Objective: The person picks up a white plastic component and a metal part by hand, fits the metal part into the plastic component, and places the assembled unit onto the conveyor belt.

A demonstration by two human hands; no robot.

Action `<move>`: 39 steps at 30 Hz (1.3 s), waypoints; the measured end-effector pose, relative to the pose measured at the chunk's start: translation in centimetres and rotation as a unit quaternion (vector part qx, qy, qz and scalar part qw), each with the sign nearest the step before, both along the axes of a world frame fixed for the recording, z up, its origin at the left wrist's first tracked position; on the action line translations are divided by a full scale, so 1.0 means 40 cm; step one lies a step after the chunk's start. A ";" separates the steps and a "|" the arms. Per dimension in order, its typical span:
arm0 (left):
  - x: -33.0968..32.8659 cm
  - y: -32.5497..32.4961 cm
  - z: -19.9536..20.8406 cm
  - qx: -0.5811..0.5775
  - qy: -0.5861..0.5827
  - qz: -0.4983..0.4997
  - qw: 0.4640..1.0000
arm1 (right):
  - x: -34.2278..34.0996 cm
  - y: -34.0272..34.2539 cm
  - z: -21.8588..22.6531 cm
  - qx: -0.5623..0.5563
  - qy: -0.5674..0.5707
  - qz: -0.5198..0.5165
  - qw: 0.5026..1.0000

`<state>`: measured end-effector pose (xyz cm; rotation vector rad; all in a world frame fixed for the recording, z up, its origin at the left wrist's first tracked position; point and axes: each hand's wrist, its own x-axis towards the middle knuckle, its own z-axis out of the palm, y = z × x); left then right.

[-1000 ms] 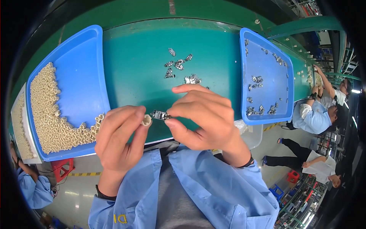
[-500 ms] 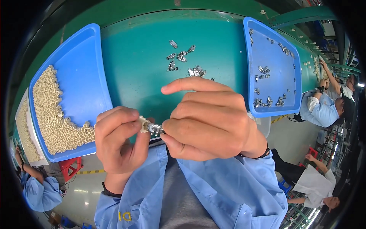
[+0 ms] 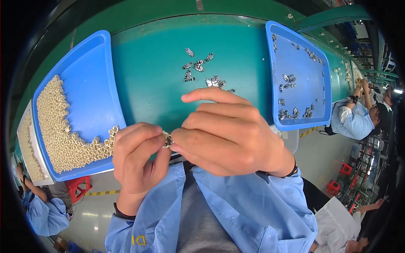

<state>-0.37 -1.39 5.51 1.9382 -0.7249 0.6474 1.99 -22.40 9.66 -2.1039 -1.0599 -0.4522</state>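
Note:
Between the fingertips of my left hand point(image 3: 141, 158) is a small cream plastic piece, mostly covered by the fingers. My right hand point(image 3: 228, 135) pinches a small silvery metal part point(image 3: 168, 141) against it, index finger stretched out above. The two pieces touch; only a sliver of metal shows, so how deep it sits cannot be seen. Left of my hands, a blue tray point(image 3: 90, 84) holds a heap of cream plastic pieces point(image 3: 63, 130). Beyond my fingers, several loose metal parts point(image 3: 199, 65) lie on the green table point(image 3: 147, 63).
A second blue tray point(image 3: 303, 101) with scattered metal parts stands at the right. Past the left tray is a white tray point(image 3: 28, 139) of cream pieces. Co-workers sit at both sides, one in a blue jacket point(image 3: 356, 120) at right. Red stools point(image 3: 333, 187) stand on the floor.
My hands have come closer together, and less of the metal part shows between them. The view has shifted slightly. A person in white at lower right has moved downward in the view.

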 end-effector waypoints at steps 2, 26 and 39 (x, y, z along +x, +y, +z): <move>0.004 -0.006 -0.007 -0.021 0.023 -0.010 0.999 | 0.003 0.009 -0.018 0.037 0.016 -0.012 0.999; -0.007 0.120 -0.055 0.067 0.172 0.065 0.981 | 0.696 -0.678 -0.226 -0.225 0.159 -0.516 0.811; -0.013 0.171 -0.052 0.078 0.164 0.082 0.980 | 0.466 -0.531 -0.081 -0.237 0.096 -0.409 0.876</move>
